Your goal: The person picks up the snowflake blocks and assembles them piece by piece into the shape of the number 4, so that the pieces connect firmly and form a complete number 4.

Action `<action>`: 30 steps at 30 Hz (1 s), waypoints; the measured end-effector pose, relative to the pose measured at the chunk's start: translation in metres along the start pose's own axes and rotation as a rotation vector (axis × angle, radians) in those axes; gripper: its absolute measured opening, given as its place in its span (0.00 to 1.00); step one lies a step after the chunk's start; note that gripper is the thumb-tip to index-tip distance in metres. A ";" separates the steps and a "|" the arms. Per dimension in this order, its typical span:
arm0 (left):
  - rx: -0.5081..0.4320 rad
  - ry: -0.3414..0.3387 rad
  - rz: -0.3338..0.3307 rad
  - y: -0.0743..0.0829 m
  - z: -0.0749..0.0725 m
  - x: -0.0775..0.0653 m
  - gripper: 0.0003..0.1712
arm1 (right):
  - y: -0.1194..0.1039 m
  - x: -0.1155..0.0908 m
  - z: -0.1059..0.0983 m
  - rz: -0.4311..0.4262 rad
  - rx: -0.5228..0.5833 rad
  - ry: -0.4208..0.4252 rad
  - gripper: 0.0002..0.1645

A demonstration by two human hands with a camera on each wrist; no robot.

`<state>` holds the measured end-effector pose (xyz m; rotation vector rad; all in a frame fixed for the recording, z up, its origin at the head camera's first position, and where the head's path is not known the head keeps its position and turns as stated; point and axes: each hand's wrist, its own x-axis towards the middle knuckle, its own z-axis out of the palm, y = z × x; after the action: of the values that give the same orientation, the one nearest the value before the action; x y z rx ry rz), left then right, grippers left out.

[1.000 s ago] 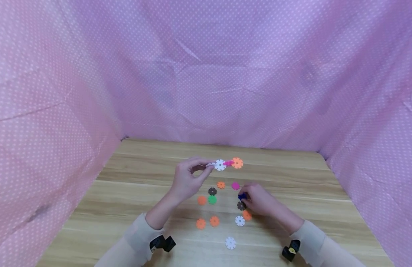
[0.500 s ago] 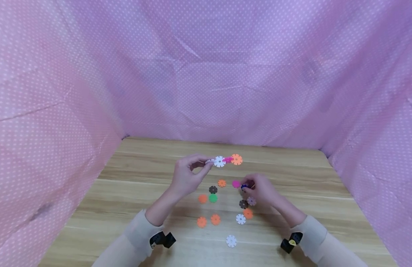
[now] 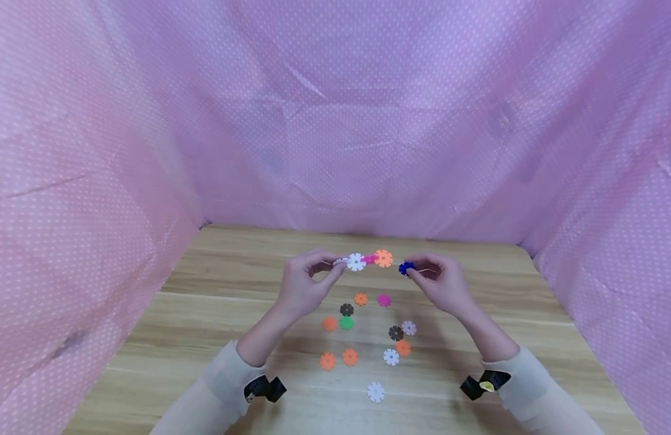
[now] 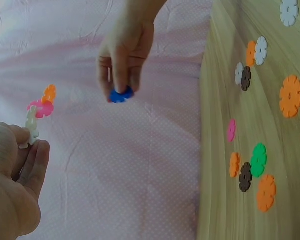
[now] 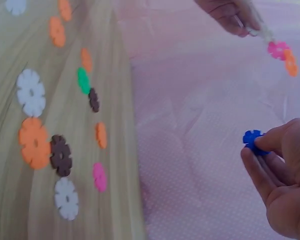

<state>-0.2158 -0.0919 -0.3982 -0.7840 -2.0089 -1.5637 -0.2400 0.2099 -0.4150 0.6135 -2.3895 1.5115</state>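
My left hand point(image 3: 308, 284) pinches the white end of a short chain of notched plastic discs, held above the table. The chain runs from white pieces point(image 3: 356, 261) through a pink disc point(image 4: 41, 108) to an orange disc point(image 3: 383, 258) at its right end. Facing it, my right hand point(image 3: 441, 284) pinches a blue notched disc point(image 5: 253, 141) between thumb and fingers. In the head view a small gap separates the blue disc from the orange one. Part of the chain's white end is hidden by my left fingers.
Loose discs lie on the wooden table point(image 3: 205, 326) below my hands: several orange ones point(image 3: 350, 357), a green point(image 3: 346, 323), a pink point(image 3: 384, 300), brown ones point(image 3: 396, 333) and white ones point(image 3: 376, 393). Pink dotted cloth point(image 3: 335, 151) surrounds the table's back and sides.
My right hand has lifted the blue disc off the table and raised it level with the chain's orange end, uncovering a pale disc. The left hand stays nearly still with the chain.
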 end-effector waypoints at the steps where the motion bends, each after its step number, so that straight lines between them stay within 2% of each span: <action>1: 0.001 0.001 0.000 -0.001 0.000 0.000 0.06 | -0.003 -0.001 -0.001 -0.006 0.035 0.023 0.11; 5: -0.010 0.001 0.011 -0.002 0.000 0.000 0.06 | -0.015 -0.002 -0.003 -0.055 0.166 0.068 0.12; 8: -0.018 -0.003 0.025 -0.002 0.001 0.001 0.06 | -0.024 -0.001 -0.003 -0.109 0.223 0.083 0.13; 13: -0.009 -0.007 0.045 -0.002 0.003 0.002 0.06 | -0.034 0.001 0.000 -0.181 0.232 0.096 0.14; 24: -0.021 -0.024 0.043 -0.003 0.005 -0.001 0.06 | -0.040 -0.001 0.006 -0.258 0.237 0.103 0.14; 30: -0.029 -0.027 0.050 -0.003 0.006 -0.002 0.06 | -0.043 0.003 0.009 -0.292 0.298 0.085 0.13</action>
<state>-0.2168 -0.0873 -0.4028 -0.8644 -1.9747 -1.5654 -0.2224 0.1850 -0.3831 0.8972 -1.9252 1.7307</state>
